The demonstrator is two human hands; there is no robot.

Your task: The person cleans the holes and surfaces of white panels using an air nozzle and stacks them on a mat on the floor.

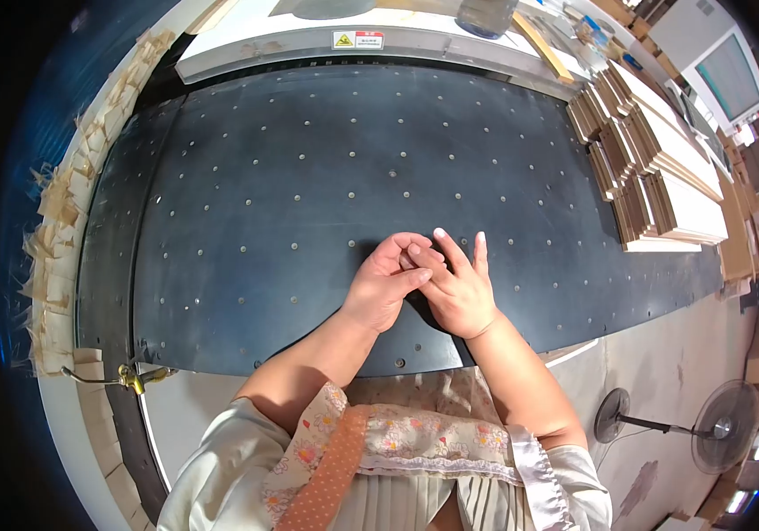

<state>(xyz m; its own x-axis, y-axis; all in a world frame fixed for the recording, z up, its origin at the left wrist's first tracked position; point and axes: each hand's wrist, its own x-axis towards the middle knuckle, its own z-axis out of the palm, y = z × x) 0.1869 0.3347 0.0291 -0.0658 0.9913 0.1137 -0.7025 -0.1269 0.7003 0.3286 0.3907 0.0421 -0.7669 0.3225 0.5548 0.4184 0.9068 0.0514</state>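
Observation:
Both my hands meet above the front part of a dark table (326, 212) dotted with small round metal inserts. My left hand (384, 281) is closed, its thumb and curled fingers pressed against the fingers on the near side of my right hand (463, 292). On the right hand, two fingers stretch out apart from each other, pointing away from me. The other fingers bend toward the left hand and are partly hidden. Nothing but the hands themselves shows between them.
Stacks of cut boards (662, 168) lie on the table's right side. A machine beam (264, 53) with a warning label (358, 40) spans the back. Taped padding (69, 203) lines the left edge. A brass-coloured valve (131, 379) sits front left; a fan (724, 427) stands right.

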